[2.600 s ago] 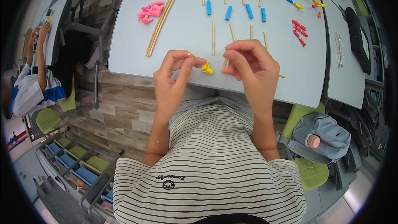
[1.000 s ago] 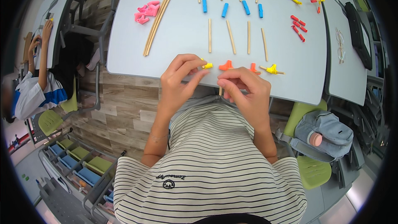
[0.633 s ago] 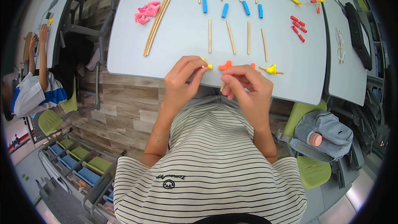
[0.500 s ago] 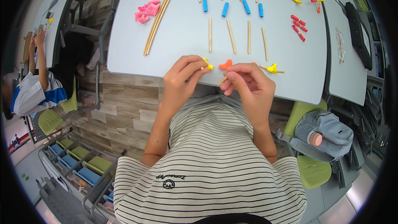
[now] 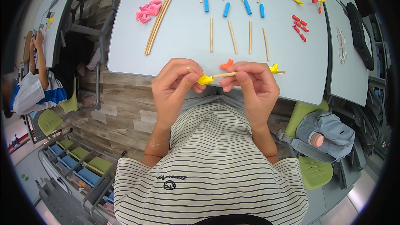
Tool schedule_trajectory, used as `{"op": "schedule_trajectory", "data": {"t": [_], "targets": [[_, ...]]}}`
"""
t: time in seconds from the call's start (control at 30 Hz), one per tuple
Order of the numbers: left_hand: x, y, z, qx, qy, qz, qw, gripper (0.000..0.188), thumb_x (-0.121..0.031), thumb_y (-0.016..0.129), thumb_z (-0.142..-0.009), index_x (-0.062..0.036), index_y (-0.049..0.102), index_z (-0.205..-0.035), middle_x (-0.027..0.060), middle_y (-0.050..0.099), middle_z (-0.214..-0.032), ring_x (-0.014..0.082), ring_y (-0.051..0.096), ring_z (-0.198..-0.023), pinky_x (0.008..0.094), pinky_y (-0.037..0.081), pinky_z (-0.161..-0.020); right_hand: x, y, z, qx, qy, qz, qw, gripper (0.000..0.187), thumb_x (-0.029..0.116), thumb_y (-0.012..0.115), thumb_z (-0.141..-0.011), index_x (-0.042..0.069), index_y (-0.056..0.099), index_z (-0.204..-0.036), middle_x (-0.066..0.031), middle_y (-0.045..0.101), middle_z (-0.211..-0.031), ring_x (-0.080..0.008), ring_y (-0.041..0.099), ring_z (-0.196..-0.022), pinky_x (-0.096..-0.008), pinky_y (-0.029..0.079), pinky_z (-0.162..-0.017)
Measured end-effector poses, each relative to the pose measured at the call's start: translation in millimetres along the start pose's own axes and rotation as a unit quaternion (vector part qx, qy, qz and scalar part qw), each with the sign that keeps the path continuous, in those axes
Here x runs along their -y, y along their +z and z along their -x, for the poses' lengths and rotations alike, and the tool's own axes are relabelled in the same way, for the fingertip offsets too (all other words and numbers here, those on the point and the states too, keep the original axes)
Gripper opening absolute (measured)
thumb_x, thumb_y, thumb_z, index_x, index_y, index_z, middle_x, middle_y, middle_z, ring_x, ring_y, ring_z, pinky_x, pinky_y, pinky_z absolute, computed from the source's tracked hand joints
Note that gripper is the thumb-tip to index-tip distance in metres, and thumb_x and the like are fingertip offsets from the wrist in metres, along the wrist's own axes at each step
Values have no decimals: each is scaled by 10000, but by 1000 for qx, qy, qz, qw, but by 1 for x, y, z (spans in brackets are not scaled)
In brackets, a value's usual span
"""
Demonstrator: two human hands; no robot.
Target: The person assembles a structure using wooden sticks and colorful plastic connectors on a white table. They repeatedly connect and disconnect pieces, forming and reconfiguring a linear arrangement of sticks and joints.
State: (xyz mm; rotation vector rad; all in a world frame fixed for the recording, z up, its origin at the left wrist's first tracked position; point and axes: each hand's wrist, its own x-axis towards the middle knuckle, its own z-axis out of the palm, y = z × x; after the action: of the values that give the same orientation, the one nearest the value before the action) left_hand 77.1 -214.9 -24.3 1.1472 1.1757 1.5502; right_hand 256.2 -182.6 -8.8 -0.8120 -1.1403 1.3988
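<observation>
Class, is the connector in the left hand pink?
No, the left hand holds a yellow connector; the pink connectors lie beside long wooden sticks.

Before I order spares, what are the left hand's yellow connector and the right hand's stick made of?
Yellow connector: probably smooth plastic, given its uniform bright colour and moulded-looking form; rubber is possible. Stick: likely bare, matt wood, from its pale tan tone.
</observation>
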Motion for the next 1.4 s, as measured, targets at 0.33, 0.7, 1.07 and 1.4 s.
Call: {"op": "schedule_trajectory", "data": {"t": [0.33,0.7,1.07,1.4], "targets": [[2,3,-1,8,9,12,1000,154,-62,645,-972,90,664,-957,174,650,-987,203,691,-698,278,598,-562,-4,-1,5,4,20,-17,1000,117,33,606,-1003,-69,600,-1062,-167,691,-970,-218,736,-812,-292,609,-699],[-9,12,3,17,-41,39,998,171,137,662,-847,95,673,-1012,193,677,-1036,186,689,-743,257,576,-610,-12,-3,9,8,-22,-21,1000,94,38,585,-1015,-52,580,-1042,-166,687,-937,-177,705,-743,-269,585,-635],[1,-11,-14,25,-63,13,998,180,-51,714,-919,64,698,-1056,157,709,-1007,122,618,-681,230,496,-586,-22,10,21,49,-37,27,998,84,-29,572,-996,-70,604,-1062,-164,676,-998,-171,701,-745,-261,583,-637],[19,-24,-13,-20,-126,-3,992,97,44,678,-898,55,682,-994,135,706,-972,103,619,-687,220,486,-587,-6,-35,6,-68,-55,129,988,257,114,516,-1064,-80,635,-1185,-140,701,-949,-149,678,-692,-248,537,-579]]}}
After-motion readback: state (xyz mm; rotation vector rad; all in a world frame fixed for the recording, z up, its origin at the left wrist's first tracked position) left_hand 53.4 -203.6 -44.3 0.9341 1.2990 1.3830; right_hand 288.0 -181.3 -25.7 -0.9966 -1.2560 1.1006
